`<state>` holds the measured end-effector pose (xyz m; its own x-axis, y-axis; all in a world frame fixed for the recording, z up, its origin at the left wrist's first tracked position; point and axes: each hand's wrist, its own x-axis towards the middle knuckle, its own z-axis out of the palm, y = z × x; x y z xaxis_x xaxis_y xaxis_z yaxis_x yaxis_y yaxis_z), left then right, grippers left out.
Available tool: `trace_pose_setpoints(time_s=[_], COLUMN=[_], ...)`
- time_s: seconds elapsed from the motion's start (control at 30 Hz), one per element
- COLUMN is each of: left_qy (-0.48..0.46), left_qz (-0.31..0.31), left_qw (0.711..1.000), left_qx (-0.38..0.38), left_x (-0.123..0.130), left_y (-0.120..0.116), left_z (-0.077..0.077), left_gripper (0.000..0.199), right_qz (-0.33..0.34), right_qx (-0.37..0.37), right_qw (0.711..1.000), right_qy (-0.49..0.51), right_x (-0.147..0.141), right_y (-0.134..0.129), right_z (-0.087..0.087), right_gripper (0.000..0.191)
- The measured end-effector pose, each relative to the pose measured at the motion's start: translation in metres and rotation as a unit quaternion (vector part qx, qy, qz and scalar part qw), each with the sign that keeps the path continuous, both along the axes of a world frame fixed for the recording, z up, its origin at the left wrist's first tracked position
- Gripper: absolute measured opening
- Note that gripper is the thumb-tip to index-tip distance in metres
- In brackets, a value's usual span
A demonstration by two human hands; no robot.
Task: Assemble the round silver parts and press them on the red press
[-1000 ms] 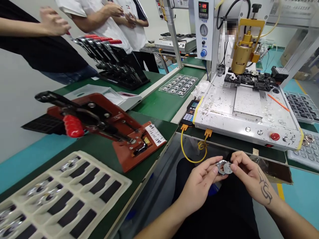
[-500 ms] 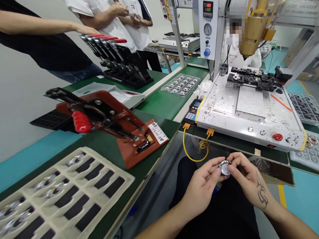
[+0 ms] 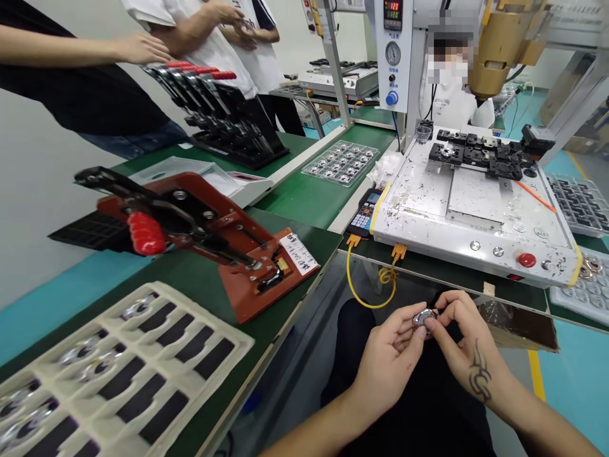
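Over my lap, a small round shiny metal part [image 3: 423, 317] is pinched between both hands. My left hand [image 3: 390, 352] grips its left side between thumb and fingers. On the opposite side, my right hand [image 3: 459, 333] has its thumb on the face of the part and its fingers curled behind. Its exact kind I cannot make out, and the fingers cover much of its rim. Left of my hands, a brown clamp fixture [image 3: 238, 279] with a red-handled lever [image 3: 146, 233] stands on the green bench. A cream tray [image 3: 190, 368] with several metal parts lies in front of it.
At the right stands a white dispensing machine [image 3: 428, 222] with black jigs [image 3: 476, 152] and a gold head [image 3: 499, 54]. A yellow cable [image 3: 364, 303] loops below a keypad [image 3: 364, 216]. A clear tray [image 3: 341, 162] lies on the green conveyor. A co-worker's hand [image 3: 143, 49] rests near red levers.
The metal part has been tilted in my fingers, so its face shows less than before. The view has shifted slightly. The co-worker's hand at the red levers has lifted and moved a little left.
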<state>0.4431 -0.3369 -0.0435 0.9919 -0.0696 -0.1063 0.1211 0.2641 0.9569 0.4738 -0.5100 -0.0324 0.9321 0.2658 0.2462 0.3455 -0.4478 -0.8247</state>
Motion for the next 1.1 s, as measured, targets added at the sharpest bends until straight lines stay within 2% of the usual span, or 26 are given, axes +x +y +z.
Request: trace_pose_setpoints(time_s=[0.1,0.17,0.27,0.3,0.37,0.43,0.5,0.6,0.77,0.87,0.9,1.0,1.1], left_qy=[-0.008,-0.018,-0.039,-0.043,-0.047,-0.040,-0.028,-0.018,0.001,0.009,0.009,0.008,0.005], left_qz=[-0.008,-0.045,-0.098,-0.090,-0.035,0.015,0.027,0.026,0.015,0.008,0.006,0.004,0.013], left_qw=[1.000,0.998,0.991,0.991,0.995,0.998,0.998,0.997,0.998,0.998,0.998,0.998,0.995], left_qx=[0.018,0.039,0.084,0.089,0.075,0.053,0.050,0.069,0.069,0.065,0.066,0.069,0.094], left_x=[0.002,0.005,0.012,0.014,0.017,0.017,0.016,0.011,0.007,0.008,0.008,0.008,0.004], left_y=[0.004,0.012,0.024,0.027,0.029,0.028,0.025,0.023,0.031,0.037,0.038,0.041,0.045], left_z=[-0.004,-0.002,0.009,0.013,0.018,0.020,0.019,0.020,0.032,0.039,0.039,0.037,0.041], left_gripper=[0.035,0.035,0.039,0.039,0.040,0.042,0.037,0.024,0.027,0.030,0.030,0.031,0.030], right_qz=[-0.006,0.033,0.087,0.080,0.049,0.031,0.028,0.028,0.050,0.096,0.118,0.214,0.309], right_qx=[-0.004,-0.002,0.015,0.036,0.104,0.185,0.241,0.263,0.238,0.206,0.185,0.078,-0.038], right_qw=[1.000,0.999,0.996,0.996,0.989,0.966,0.941,0.927,0.928,0.940,0.948,0.970,0.948], right_qy=[-0.003,0.005,0.005,0.020,0.090,0.180,0.237,0.266,0.281,0.256,0.229,0.086,-0.063], right_x=[0.002,0.006,0.013,0.015,0.020,0.022,0.022,0.020,0.018,0.024,0.027,0.039,0.051], right_y=[-0.002,-0.003,-0.002,0.000,0.005,0.013,0.020,0.029,0.030,0.024,0.022,0.014,0.011], right_z=[-0.006,-0.008,-0.005,-0.004,0.000,0.004,0.006,0.007,0.006,0.010,0.012,0.023,0.031], right_gripper=[0.015,0.005,0.011,0.012,0.020,0.031,0.040,0.047,0.047,0.037,0.035,0.048,0.046])
